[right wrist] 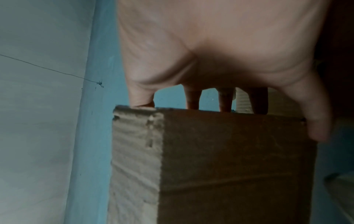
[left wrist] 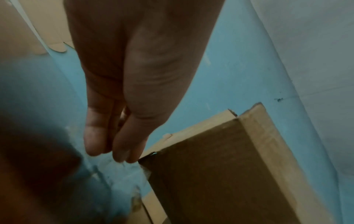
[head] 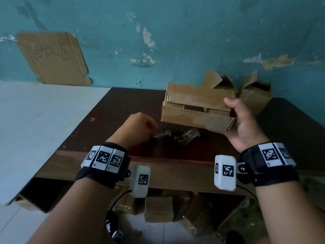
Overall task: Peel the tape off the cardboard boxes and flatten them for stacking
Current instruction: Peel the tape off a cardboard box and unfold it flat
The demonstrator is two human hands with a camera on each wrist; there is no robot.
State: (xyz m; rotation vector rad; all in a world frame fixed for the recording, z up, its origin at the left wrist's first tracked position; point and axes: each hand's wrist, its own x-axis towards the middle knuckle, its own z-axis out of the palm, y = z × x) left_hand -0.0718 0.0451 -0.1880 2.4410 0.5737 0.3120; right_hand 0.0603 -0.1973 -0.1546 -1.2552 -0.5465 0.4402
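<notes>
— Both hands busy? Right hand (head: 246, 125)?
— Grip clamped round the cardboard box (head: 197, 108), above the tabletop (head: 123, 106); long axis left-right.
— Left hand (head: 140, 126)?
— Fingers together, pinching crumpled tape (head: 162, 134).

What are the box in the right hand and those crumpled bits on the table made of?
The box in the right hand looks like plain brown corrugated cardboard, matte: fluted ridges show on its torn face in the right wrist view. The crumpled bits look like clear glossy plastic tape, since they glint and the dark table shows through. The left hand pinches one wad.
</notes>
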